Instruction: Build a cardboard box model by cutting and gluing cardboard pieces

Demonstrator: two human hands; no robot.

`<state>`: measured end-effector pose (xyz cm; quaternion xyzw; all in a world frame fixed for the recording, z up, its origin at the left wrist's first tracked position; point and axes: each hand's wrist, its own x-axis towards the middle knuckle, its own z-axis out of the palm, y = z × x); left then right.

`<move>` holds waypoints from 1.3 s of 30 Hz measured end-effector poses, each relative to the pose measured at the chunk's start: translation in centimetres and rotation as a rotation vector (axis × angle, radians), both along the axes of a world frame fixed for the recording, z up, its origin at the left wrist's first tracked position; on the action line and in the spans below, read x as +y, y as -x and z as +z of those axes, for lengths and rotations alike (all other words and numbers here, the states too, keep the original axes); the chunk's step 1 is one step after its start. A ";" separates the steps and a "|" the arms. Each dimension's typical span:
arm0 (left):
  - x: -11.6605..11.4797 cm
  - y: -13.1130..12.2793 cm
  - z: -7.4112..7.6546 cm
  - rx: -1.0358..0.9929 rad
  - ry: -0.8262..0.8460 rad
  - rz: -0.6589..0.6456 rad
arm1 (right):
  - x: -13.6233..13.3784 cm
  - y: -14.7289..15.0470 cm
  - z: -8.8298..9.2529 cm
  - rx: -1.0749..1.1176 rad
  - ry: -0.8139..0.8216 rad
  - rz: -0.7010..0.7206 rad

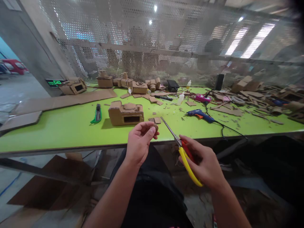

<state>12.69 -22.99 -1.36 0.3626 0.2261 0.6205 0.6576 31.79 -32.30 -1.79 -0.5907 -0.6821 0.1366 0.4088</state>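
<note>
My left hand [140, 141] pinches a small round piece of cardboard [155, 127] between thumb and fingers, just in front of the green table's edge [71, 148]. My right hand [204, 164] grips yellow-and-red scissors [181, 148]; their closed blades point up and left toward the cardboard piece, apart from it. A cardboard model camera [125, 114] stands on the table right behind my left hand, with small cardboard squares [155, 120] beside it.
A green utility knife [97, 114] lies left of the model. A blue glue gun [199, 115] with its cable, glue bottles, cardboard scraps and more cardboard models fill the back and right. Flat cardboard sheets [59, 101] lie at the left. A perforated metal screen closes the far side.
</note>
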 end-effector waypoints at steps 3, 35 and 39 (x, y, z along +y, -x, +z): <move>-0.1 -0.1 0.1 -0.085 0.037 -0.074 | -0.9 0.6 0.0 -0.122 -0.106 -0.041; -0.2 -1.0 -0.1 -0.251 0.195 -0.179 | -1.6 2.0 -0.2 -0.233 -0.219 -0.098; -0.1 -0.9 -0.2 -0.243 0.192 -0.173 | -1.7 2.0 -0.2 -0.227 -0.221 -0.100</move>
